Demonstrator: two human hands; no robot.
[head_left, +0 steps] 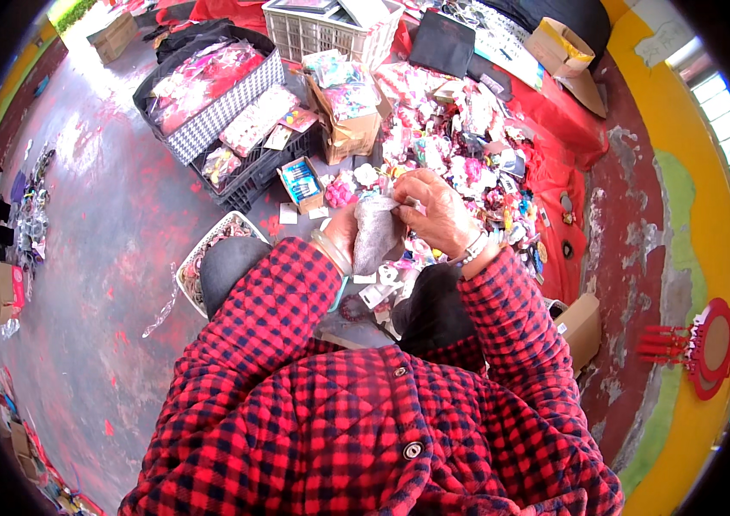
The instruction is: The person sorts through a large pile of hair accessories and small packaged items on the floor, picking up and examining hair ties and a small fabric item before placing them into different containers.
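Observation:
A small grey piece of fuzzy cloth [374,239] hangs between my hands in front of my knees. My left hand [342,232] is closed round its left side. With thumb and fingers pinched, my right hand [441,213] grips its upper right edge; the fingertips hide the exact spot held. Just beyond my hands spreads a large heap of small colourful accessories [468,155], with pink and white pieces among them. Near my left hand stands a small open box of blue packets [300,182]. Some white cards [288,213] lie on the floor beside it.
A white basket [183,279] of small items sits by my left knee. Farther off are a houndstooth-patterned bin [249,103], a black crate [245,185], a cardboard box [352,138] and a white plastic crate [318,34]. Red cloth [567,215] borders the heap; a cardboard box [582,331] is at right.

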